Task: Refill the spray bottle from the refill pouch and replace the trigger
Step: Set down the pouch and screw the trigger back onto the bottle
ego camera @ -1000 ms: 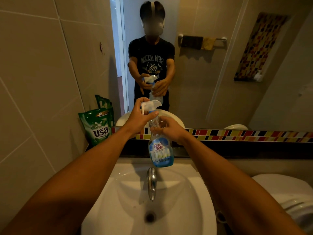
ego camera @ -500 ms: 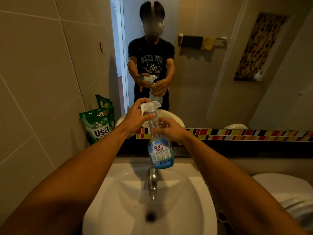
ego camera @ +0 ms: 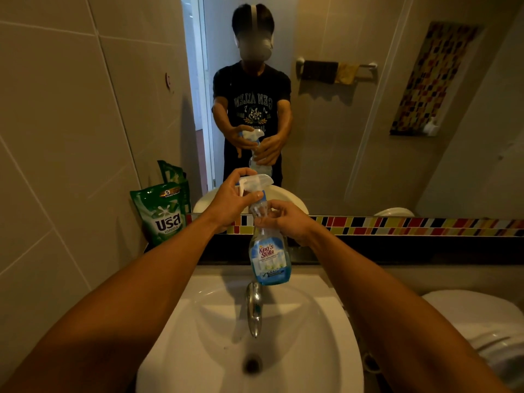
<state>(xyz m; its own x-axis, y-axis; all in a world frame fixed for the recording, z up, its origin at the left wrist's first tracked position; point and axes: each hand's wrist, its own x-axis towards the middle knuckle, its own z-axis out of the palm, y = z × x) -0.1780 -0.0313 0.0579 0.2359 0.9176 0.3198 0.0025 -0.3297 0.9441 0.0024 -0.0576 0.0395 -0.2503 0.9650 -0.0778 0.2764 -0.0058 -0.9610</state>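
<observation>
I hold a clear spray bottle with a blue "King's Stella" label upright above the sink's tap. My right hand grips the bottle's neck. My left hand is closed on the white trigger head, which sits on top of the bottle. The green refill pouch stands on the ledge to the left, against the tiled wall, apart from both hands.
A white sink with a chrome tap lies below the bottle. The mirror ahead reflects a person holding the bottle. A white toilet sits at the lower right. A multicoloured tile strip runs under the mirror.
The bottle and both hands stay almost in place. My left hand has turned slightly on the trigger head.
</observation>
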